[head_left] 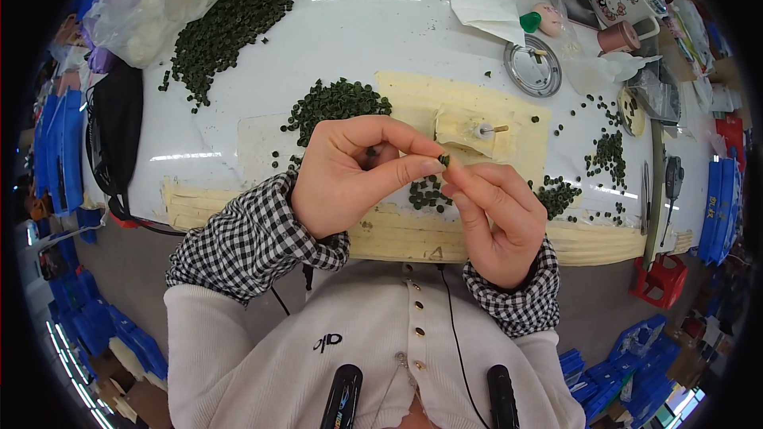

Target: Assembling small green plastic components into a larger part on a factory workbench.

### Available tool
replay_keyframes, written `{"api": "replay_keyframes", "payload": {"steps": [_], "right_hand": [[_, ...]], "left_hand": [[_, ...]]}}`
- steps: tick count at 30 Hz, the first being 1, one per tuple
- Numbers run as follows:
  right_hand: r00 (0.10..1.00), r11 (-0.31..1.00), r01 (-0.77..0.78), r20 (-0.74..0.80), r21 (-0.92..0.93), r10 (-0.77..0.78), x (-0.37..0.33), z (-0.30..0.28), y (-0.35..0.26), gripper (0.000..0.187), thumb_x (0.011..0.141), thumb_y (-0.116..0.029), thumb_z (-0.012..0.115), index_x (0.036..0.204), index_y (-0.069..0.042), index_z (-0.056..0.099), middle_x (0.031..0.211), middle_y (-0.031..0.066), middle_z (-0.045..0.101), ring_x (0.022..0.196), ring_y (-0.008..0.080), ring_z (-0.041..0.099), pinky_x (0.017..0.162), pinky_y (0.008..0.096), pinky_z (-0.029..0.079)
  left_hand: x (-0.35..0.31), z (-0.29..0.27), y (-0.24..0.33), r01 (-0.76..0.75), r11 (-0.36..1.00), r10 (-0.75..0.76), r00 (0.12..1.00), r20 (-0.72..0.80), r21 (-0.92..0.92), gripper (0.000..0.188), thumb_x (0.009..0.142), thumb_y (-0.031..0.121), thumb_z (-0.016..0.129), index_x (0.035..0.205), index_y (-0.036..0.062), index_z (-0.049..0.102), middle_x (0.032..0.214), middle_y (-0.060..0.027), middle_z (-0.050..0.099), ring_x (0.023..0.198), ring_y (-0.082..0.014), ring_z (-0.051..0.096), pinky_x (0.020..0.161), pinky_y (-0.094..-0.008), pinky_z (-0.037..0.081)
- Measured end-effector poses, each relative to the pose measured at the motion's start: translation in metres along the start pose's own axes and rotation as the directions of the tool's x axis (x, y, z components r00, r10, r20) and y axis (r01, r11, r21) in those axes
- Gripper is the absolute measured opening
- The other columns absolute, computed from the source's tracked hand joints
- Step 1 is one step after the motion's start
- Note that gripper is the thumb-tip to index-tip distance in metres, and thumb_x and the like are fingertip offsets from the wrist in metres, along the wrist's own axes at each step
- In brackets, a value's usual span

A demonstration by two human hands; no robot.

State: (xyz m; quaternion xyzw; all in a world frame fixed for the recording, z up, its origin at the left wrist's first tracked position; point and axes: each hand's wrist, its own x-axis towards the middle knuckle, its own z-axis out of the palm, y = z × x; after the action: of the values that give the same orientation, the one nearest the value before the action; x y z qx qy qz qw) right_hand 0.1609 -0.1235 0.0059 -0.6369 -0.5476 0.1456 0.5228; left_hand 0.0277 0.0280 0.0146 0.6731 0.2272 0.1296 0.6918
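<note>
Between the thumb and forefinger of my left hand (350, 171) a small dark green piece (443, 160) is pinched. The fingertips of my right hand (501, 210) meet it from the other side, closed at the same piece. Just behind my left hand lies a heap of the same small green pieces (338, 103). A few more pieces (429, 195) lie between my two hands. Beyond my right hand, a taped block (465, 129) with a white hub and a brass-coloured pin sits on the yellow-taped mat.
A larger heap of green pieces (238, 20) spreads at the back left. Loose pieces (608, 155) lie at the right, near a screwdriver (672, 179). A round metal dish (532, 67), a folded paper (485, 9) and a cup (624, 0) stand at the back right. Yellow tape (588, 240) covers the table's front edge.
</note>
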Motion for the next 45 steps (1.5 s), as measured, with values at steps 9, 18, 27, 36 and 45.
{"api": "replay_keyframes", "payload": {"steps": [9,18,27,36,45], "right_hand": [[0.999,0.999,-0.022,0.038,0.046,0.02,0.0,-0.001,0.0,0.033,0.08,0.007,0.063,0.112,0.001,0.064,0.092,0.0114,0.061,0.074,0.0175,0.061,0.064,0.0239,0.05],[0.995,0.994,0.093,0.037,-0.059,-0.091,-0.001,0.0,0.002,0.035,0.077,0.008,0.064,0.111,0.0,0.064,0.09,0.0101,0.062,0.073,0.0198,0.062,0.062,0.0257,0.051],[0.984,0.981,-0.024,-0.179,-0.194,-0.011,0.006,-0.012,-0.001,0.037,0.076,0.004,0.067,0.113,0.0,0.063,0.087,0.0105,0.06,0.07,0.0165,0.06,0.063,0.0246,0.049],[0.974,0.958,-0.181,-0.175,-0.224,0.143,0.031,-0.024,0.012,0.012,0.077,-0.001,0.069,0.089,0.0,0.066,0.076,0.0074,0.059,0.062,0.0127,0.053,0.055,0.0234,0.043],[0.933,0.952,0.054,-0.326,-0.3,-0.155,0.031,-0.035,-0.013,0.009,0.076,0.003,0.068,0.084,0.001,0.065,0.077,0.0089,0.06,0.068,0.0178,0.056,0.061,0.0263,0.044]], "left_hand": [[-0.001,0.001,-0.001,-0.026,1.0,0.026,1.0,0.011,-0.01,0.01,0.08,0.0,0.068,0.089,0.0002,0.067,0.078,0.001,0.062,0.062,-0.001,0.042,0.056,-0.0168,0.036],[-0.001,0.002,-0.003,0.036,0.982,-0.024,0.998,0.065,-0.184,0.008,0.082,0.001,0.068,0.089,-0.0005,0.065,0.082,-0.0023,0.066,0.072,-0.0033,0.055,0.066,-0.0184,0.044],[0.001,0.001,0.0,0.033,0.993,-0.032,0.999,0.01,-0.116,0.009,0.082,0.002,0.068,0.091,0.0,0.065,0.083,-0.0017,0.066,0.071,-0.0016,0.053,0.064,-0.0171,0.043],[-0.002,0.0,0.0,-0.019,0.999,0.02,1.0,0.008,-0.029,0.012,0.081,0.001,0.068,0.093,-0.0004,0.066,0.078,0.002,0.063,0.063,-0.0002,0.043,0.058,-0.0162,0.037],[-0.004,0.002,0.002,-0.09,0.993,0.09,0.996,0.006,0.077,0.011,0.081,-0.001,0.067,0.092,-0.0029,0.066,0.079,-0.0018,0.062,0.061,-0.0023,0.042,0.058,-0.0178,0.037]]}}
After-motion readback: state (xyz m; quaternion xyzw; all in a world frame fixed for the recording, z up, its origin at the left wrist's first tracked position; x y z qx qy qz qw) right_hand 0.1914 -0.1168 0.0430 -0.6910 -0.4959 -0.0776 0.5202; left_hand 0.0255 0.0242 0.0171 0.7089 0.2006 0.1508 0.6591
